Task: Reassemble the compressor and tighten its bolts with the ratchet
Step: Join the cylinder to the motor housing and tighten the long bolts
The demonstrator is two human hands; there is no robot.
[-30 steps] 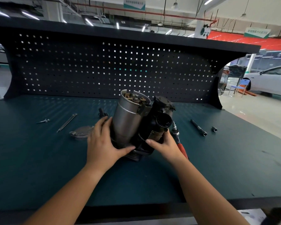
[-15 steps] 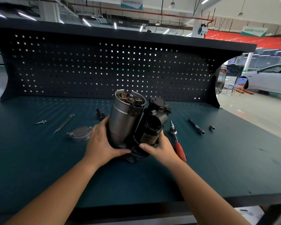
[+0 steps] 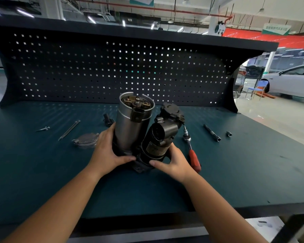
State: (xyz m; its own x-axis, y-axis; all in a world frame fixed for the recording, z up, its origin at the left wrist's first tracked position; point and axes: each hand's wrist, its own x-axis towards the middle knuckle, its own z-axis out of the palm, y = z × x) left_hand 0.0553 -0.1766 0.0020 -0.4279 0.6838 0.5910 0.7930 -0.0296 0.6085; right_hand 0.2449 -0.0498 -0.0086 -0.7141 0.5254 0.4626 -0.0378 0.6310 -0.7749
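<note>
My left hand (image 3: 106, 153) is wrapped round the foot of the compressor (image 3: 140, 130), thumb across the front of its base. My right hand (image 3: 174, 163) cups the lower end of the black cylinder, thumb forward. The compressor stands tilted at the middle of the green workbench (image 3: 60, 181), with the silver canister's open top facing up. The red-handled ratchet (image 3: 191, 149) lies just beside my right hand, partly hidden behind it. Left of my left hand lies a round cover plate (image 3: 86, 140), then two long bolts (image 3: 69, 130) and a small screw (image 3: 43, 128). A small black part (image 3: 107, 119) sits behind my left fingers. Further right lie an extension bar (image 3: 211, 132) and a socket (image 3: 228, 133). Behind it all rises the pegboard (image 3: 112, 71), and beyond that a white car (image 3: 291, 81).
</note>
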